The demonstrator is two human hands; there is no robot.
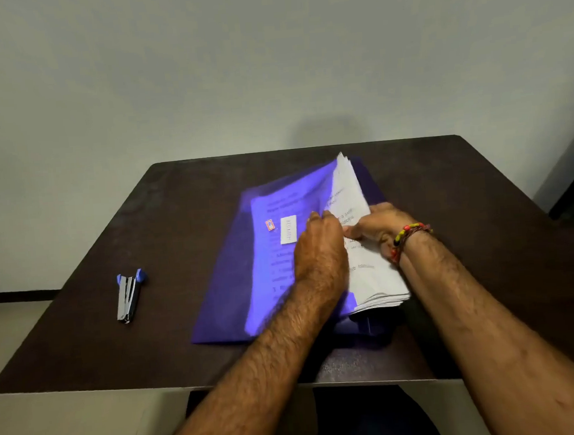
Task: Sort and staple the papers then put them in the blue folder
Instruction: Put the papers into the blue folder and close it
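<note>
both hands [345,233], papers [369,272] seemingly entering folder [224,308]

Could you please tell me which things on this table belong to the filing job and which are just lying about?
Part of the job:
- blue folder
- stack of papers, held by the left hand and right hand
- stapler, set aside on the left

Just there:
- dark table
- beaded bracelet
</note>
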